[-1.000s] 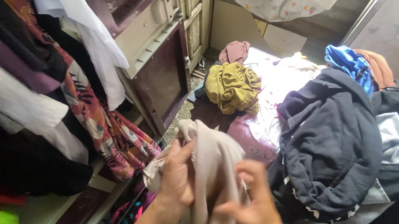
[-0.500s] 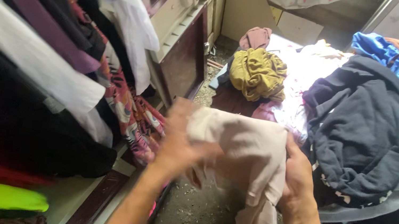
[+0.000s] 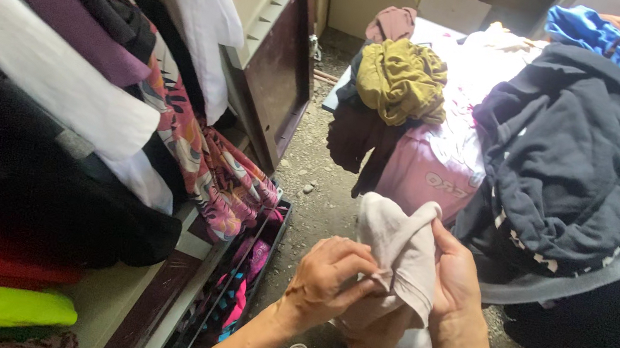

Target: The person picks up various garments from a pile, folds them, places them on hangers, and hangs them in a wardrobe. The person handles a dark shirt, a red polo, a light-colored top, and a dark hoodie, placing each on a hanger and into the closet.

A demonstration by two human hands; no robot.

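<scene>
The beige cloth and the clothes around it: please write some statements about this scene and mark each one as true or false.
1. Both hands hold the beige cloth. True: the left hand and the right hand both grip it.
2. The mustard-yellow garment hangs on the shelf at the left. False: it lies in a heap on the pile of clothes ahead.
3. A dark navy sweatshirt lies on the pile to the right. True.
4. The blue garment is in the left hand. False: it lies at the far top of the pile, away from both hands.
5. A floral patterned cloth hangs down from the shelf on the left. True.
</scene>
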